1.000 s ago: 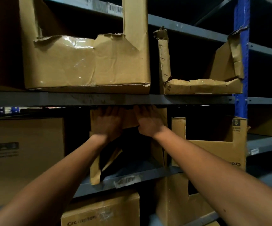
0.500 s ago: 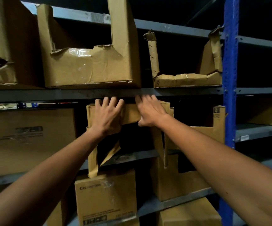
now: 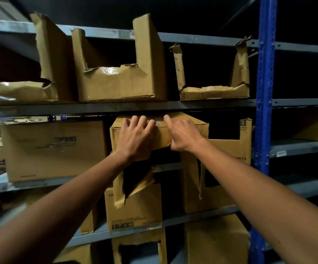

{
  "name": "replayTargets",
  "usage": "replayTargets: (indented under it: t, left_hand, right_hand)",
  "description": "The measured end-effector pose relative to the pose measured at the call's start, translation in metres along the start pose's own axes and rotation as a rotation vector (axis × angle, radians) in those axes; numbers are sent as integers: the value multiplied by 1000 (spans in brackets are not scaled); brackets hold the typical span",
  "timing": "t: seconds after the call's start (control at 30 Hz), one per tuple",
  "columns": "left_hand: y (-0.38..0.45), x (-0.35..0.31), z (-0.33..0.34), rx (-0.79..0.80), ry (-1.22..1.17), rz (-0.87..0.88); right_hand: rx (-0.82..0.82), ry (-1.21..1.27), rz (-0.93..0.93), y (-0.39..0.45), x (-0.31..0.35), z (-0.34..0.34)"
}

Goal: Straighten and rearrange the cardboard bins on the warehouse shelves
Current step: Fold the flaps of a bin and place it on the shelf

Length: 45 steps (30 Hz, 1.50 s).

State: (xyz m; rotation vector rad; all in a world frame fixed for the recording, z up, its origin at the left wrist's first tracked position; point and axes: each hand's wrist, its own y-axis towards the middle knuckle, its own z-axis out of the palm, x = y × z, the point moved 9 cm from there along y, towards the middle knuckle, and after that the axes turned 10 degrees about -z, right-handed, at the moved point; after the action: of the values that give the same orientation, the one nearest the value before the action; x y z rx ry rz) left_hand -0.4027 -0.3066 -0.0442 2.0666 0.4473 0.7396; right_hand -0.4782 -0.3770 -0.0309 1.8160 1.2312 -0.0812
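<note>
Fingers of both hands spread flat on torn cardboard bin [image 3: 160,138], inside dark.

A torn brown cardboard bin [image 3: 160,134] sits under both hands, just below the grey shelf edge. Its ripped front flaps hang loose below the left hand [image 3: 135,139].

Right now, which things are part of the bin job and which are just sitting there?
In the job:
left hand and right hand, flat against the torn bin
middle shelf it sits on

Just there:
closed carton to its left
cut-open bins above
blue upright
</note>
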Motion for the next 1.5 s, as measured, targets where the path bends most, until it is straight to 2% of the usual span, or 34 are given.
replayTargets:
  t: [0.2,0.4,0.67,0.93,1.03,1.13,1.23,1.4,1.5]
  left_hand:
    - [-36,-2,-56,-139,-42,35]
    - [-93,21,-100,-108,-83,113]
    - [-180,32,-173,-293,-217,171]
    - [-237,34,-249,-475,-217,207]
    - [-252,29,-275,-523,-221,226]
    - [-262,16,-287,-461,-228,266]
    - [-281,-7,-272,-303,-272,322]
    - [-351,-65,-200,56,-441,417]
    - [-402,-87,-145,300,-536,354]
  right_hand:
    - [-48,-52,16,-42,22,-46]
    - [-95,-110,-12,-81,77,-101]
    - [-167,-201,-45,-148,143,-164]
    - [-450,-297,-72,-214,182,-244]
    - [-488,-299,-55,-240,189,-263]
    - [-429,-300,-1,-265,190,-267]
    - [-265,-216,73,-292,196,-250]
    - [140,-2,245,-361,227,-166]
    - [390,107,293,-396,259,-109]
